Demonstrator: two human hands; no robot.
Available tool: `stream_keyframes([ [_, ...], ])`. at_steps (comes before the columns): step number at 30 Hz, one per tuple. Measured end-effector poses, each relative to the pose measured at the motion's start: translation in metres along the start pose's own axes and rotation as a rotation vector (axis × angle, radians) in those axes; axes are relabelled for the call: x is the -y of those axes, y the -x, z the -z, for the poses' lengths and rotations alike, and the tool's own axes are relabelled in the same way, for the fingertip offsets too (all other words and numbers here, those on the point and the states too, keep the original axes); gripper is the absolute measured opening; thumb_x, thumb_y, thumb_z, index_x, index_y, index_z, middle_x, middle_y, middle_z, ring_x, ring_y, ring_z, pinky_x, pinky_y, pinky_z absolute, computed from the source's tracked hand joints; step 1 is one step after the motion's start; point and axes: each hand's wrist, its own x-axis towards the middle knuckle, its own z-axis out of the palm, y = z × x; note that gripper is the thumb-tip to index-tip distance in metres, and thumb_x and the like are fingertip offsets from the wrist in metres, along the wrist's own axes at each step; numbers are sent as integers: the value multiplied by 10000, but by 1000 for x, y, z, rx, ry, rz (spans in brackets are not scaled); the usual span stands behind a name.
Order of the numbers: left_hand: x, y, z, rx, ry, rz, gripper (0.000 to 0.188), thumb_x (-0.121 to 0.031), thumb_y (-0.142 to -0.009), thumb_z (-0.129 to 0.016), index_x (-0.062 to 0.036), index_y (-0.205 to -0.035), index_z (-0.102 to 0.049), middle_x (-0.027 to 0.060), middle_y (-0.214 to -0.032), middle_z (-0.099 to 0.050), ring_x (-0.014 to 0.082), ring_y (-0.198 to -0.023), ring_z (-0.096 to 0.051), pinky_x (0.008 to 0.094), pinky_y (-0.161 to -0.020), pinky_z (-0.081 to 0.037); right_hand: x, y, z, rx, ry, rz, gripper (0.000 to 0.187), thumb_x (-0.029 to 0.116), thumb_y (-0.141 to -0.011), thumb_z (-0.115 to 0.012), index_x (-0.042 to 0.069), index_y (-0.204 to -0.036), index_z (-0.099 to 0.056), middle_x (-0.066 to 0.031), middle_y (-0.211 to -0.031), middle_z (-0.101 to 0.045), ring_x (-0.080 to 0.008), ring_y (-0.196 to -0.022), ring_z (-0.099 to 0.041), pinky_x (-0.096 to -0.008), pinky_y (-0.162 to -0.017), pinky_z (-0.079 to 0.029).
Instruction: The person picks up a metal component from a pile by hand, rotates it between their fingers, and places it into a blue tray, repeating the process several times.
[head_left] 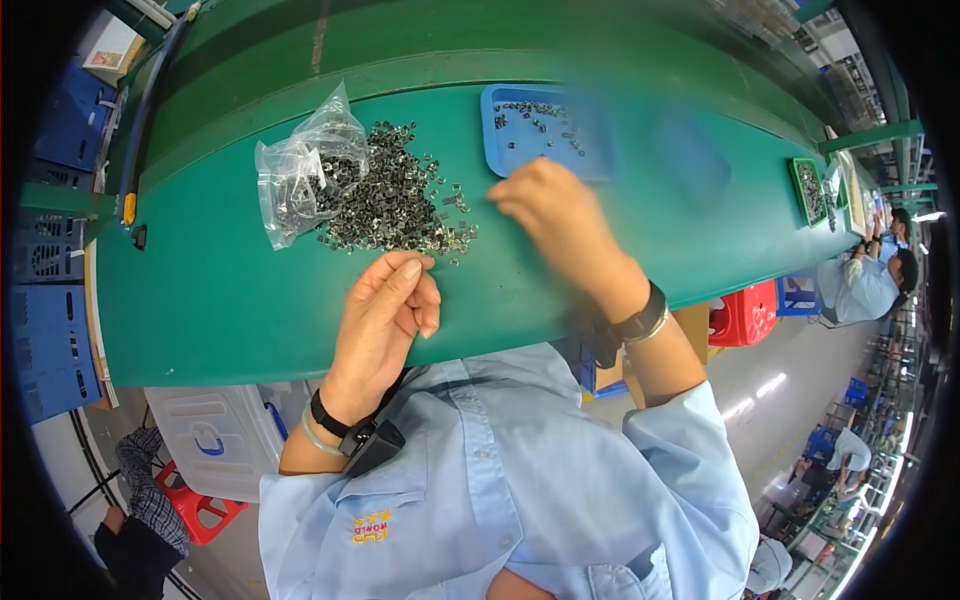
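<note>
Left hand (385,305) pinched together; grip of right hand (556,215) too blurred to tell
Beyond the left pinch, small dark parts (388,200) lie heaped, long axes pointing every way

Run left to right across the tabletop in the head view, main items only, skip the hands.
Plastic bag → parts pile → blue tray → green tray.

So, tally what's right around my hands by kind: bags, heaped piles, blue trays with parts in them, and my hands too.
Bag: 1
Pile, too dense to count singly: 1
Blue tray: 1
Hands, left hand and right hand: 2
Total: 5
</note>
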Motion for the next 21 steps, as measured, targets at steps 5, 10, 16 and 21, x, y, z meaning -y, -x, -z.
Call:
stream_keyframes([
  [5, -1, -2, 1, 28, -17, 18, 173, -165, -961, -486, -21, -1023, -558, 49, -742, -585, 101, -595, -528, 229, -518, -418, 15, -2, -10, 198, 40, -1, 139, 90, -785, -653, 69, -921, -660, -67, -854, -578, -269, -853, -556, -352, -728, -471],
  [10, -2, -3, -8, 6, -88, 22, 172, -163, -951, -511, -21, -1039, -552, 45, -755, -587, 94, -605, -540, 215, -517, -426, 12, 0, -5, 160, -51, -31, 104, 94, -785, -659, 69, -885, -662, -58, -841, -582, -248, -829, -563, -340, -723, -472],
  [16, 2, -20, -24, 19, -268, 35, 198, -162, -931, -552, -20, -1067, -535, 54, -772, -594, 98, -612, -561, 205, -504, -433, 29, 1, 9, 98, -251, -156, 67, 91, -788, -665, 49, -840, -659, -55, -833, -583, -222, -795, -574, -316, -687, -475],
  [21, 5, -25, -30, 60, -227, 61, 210, -169, -926, -563, -20, -1071, -531, 70, -790, -604, 104, -595, -560, 216, -496, -434, 38, 9, 11, 59, -254, -120, 96, 66, -788, -664, 52, -882, -656, -63, -837, -579, -218, -788, -578, -306, -675, -478],
])
